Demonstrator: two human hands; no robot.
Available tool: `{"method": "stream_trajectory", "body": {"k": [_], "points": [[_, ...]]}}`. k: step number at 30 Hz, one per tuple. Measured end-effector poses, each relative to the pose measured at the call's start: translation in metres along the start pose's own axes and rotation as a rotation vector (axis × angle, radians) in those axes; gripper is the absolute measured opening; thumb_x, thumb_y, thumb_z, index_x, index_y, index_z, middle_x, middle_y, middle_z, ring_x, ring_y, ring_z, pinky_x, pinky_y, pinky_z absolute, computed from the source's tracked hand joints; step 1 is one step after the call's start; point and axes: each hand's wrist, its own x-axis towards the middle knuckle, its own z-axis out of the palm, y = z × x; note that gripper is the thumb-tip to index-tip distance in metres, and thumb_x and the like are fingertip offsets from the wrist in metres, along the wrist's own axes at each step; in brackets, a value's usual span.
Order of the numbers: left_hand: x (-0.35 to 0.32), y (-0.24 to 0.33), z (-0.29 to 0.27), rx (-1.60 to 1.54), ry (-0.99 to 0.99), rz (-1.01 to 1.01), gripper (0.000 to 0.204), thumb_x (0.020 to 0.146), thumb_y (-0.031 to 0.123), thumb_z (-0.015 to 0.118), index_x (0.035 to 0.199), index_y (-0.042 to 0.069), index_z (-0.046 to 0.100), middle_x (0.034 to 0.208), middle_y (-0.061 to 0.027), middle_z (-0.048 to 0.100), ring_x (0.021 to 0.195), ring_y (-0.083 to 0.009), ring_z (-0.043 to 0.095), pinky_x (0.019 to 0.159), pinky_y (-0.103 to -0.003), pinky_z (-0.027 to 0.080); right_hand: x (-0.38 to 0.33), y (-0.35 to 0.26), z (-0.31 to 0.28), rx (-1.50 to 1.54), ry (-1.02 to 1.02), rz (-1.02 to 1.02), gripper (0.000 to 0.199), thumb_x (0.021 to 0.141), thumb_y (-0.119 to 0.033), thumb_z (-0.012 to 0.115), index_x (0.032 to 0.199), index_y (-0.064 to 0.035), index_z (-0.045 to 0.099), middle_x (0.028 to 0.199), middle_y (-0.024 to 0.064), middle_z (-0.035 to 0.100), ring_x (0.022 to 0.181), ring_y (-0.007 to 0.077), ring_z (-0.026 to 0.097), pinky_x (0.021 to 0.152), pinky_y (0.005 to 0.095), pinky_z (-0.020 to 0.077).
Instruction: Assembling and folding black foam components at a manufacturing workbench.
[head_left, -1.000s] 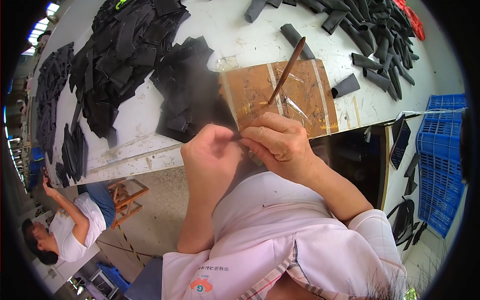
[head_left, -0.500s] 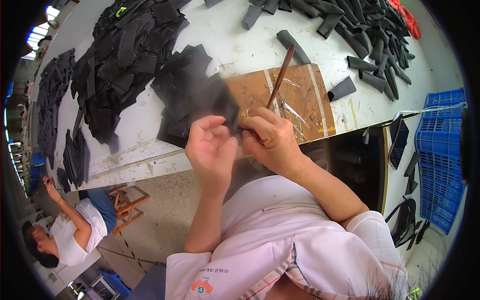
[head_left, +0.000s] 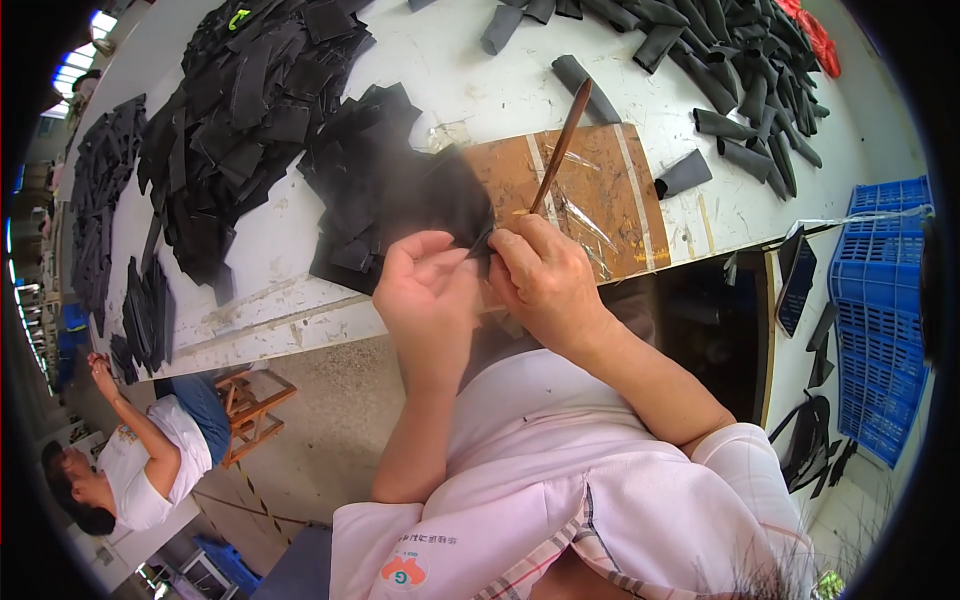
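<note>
My right hand [head_left: 548, 280] is closed around a thin brown wooden stick [head_left: 563, 145], which slants up and away from the knuckles. A small piece of black material [head_left: 482, 242] shows between my two hands, by the right fingers. My left hand [head_left: 428, 300] has its fingers bent, with the fingertips at the edge of that piece; its thumb side is smeared by motion. Just beyond the left hand lies a loose heap of flat black pieces [head_left: 365, 180]. A worn brown board [head_left: 600, 190] with clear tape strips lies under and behind the stick.
A larger pile of black pieces [head_left: 245, 110] covers the table's left part. Grey-black tubes [head_left: 720, 60] are heaped at the far right, with single tubes [head_left: 684, 175] nearer. A blue plastic crate [head_left: 880, 310] stands at right. Another person [head_left: 150, 450] sits at the left.
My left fingers have reached toward the right hand and now meet the black piece, more of which shows. My right hand has shifted slightly right, still with the stick.
</note>
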Motion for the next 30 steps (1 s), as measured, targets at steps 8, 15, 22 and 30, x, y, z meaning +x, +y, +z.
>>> {"method": "stream_trajectory", "body": {"k": [8,15,22,30], "points": [[0.011,-0.003,-0.027,-0.389,-0.425,-0.282,0.03,0.065,-0.006,0.053,0.094,0.0,0.047,0.077,-0.0042,0.054,0.057,-0.005,0.047,0.047,-0.016,0.035,-0.001,0.01,-0.011,0.767,-0.249,0.415,0.011,0.071,-0.005,0.063,0.079,0.0003,0.059,0.068,0.0054,0.053,0.059,0.0144,0.052,0.048,0.0249,0.04],[0.0,-0.014,0.004,0.301,0.141,0.333,0.018,0.068,-0.003,0.055,0.086,-0.003,0.055,0.074,-0.009,0.061,0.062,-0.0142,0.059,0.058,-0.025,0.046,0.0,0.002,-0.01,1.831,-0.373,0.997,0.012,0.081,-0.017,0.059,0.077,-0.006,0.054,0.064,-0.0029,0.047,0.058,0.0073,0.041,0.053,0.0196,0.0335],[0.004,0.012,-0.001,-0.453,-0.352,-0.187,0.028,0.068,-0.015,0.048,0.092,-0.002,0.047,0.08,-0.0148,0.06,0.042,-0.0021,0.043,0.032,-0.014,0.027,-0.002,0.013,-0.017,1.505,-0.259,0.843,0.02,0.085,-0.022,0.055,0.072,-0.0074,0.05,0.063,-0.0042,0.046,0.058,0.0043,0.04,0.053,0.018,0.0347],[-0.016,0.03,0.006,-0.143,-0.335,0.075,0.031,0.073,-0.008,0.053,0.104,-0.006,0.05,0.078,-0.009,0.056,0.058,-0.0038,0.051,0.043,-0.013,0.036,0.006,0.007,-0.038,1.339,-0.177,0.517,0.016,0.084,-0.015,0.055,0.075,-0.0014,0.052,0.083,0.0025,0.05,0.063,0.0062,0.046,0.056,0.021,0.0404]]}}
